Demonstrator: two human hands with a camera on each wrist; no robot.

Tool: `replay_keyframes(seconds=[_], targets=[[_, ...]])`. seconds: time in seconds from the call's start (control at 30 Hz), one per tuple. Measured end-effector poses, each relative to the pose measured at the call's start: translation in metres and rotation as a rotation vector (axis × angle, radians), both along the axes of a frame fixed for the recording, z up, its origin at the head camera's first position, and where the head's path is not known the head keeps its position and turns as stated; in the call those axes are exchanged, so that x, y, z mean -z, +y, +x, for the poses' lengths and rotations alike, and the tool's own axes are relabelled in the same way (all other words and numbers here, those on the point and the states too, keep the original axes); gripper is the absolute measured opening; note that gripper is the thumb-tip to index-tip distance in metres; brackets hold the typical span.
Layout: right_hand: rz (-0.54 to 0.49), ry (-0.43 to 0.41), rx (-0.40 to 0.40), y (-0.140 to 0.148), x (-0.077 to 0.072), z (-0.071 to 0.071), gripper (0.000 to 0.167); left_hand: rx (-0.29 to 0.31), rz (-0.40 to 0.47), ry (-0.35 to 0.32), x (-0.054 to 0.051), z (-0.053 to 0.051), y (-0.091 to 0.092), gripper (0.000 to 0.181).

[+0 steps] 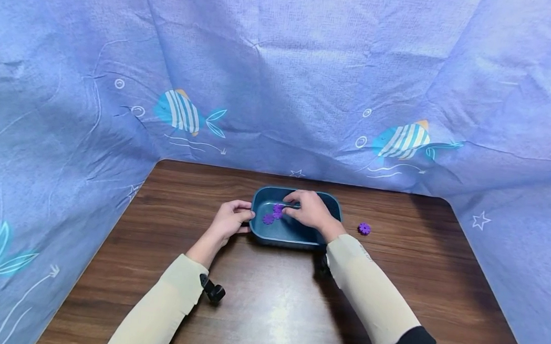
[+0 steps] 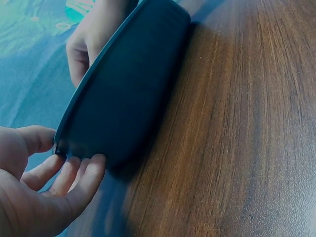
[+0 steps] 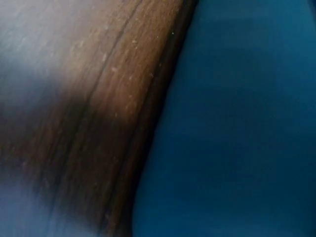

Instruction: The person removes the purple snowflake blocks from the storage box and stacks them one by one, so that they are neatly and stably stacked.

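Note:
A dark blue rectangular bin [image 1: 295, 243] stands on the wooden table. At its left end, my left hand [image 1: 231, 219] grips the rim, thumb on top and fingers against the outer wall; the left wrist view shows this left hand [image 2: 47, 185] close up. My right hand [image 1: 308, 210] reaches into the bin, pinching what look like thin metal tweezers [image 1: 290, 205]. Purple flower-shaped pieces [image 1: 268, 219] lie in the bin's left part, one near the tweezers' tip; whether it is gripped I cannot tell. The right wrist view shows only the bin's blurred side [image 3: 227, 123].
Another purple flower-shaped piece [image 1: 364, 228] lies on the table [image 1: 257, 307] to the right of the bin. A blue cloth [image 1: 309, 90] with fish prints hangs behind and at both sides of the table.

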State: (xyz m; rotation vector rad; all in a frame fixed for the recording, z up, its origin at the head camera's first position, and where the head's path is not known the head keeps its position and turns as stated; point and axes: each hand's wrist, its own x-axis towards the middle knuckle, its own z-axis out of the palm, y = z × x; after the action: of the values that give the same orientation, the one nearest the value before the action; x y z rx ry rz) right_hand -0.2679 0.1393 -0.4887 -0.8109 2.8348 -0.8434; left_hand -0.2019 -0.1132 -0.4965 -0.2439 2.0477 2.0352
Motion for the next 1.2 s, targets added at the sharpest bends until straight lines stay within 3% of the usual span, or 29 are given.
replay_keyframes(seconds=[0.37, 0.77, 1.2], targets=[[0.077, -0.027, -0.002, -0.013, 0.009, 0.002, 0.028, 0.007, -0.001, -0.008, 0.001, 0.001, 0.000, 0.039], [0.283, 0.055, -0.021, -0.022, 0.008, 0.001, 0.024, 0.012, -0.001, -0.009, 0.001, -0.001, -0.001, 0.041], [0.324, 0.086, 0.008, -0.027, 0.011, 0.004, 0.020, 0.012, 0.019, -0.011, 0.003, -0.001, -0.002, 0.040]])
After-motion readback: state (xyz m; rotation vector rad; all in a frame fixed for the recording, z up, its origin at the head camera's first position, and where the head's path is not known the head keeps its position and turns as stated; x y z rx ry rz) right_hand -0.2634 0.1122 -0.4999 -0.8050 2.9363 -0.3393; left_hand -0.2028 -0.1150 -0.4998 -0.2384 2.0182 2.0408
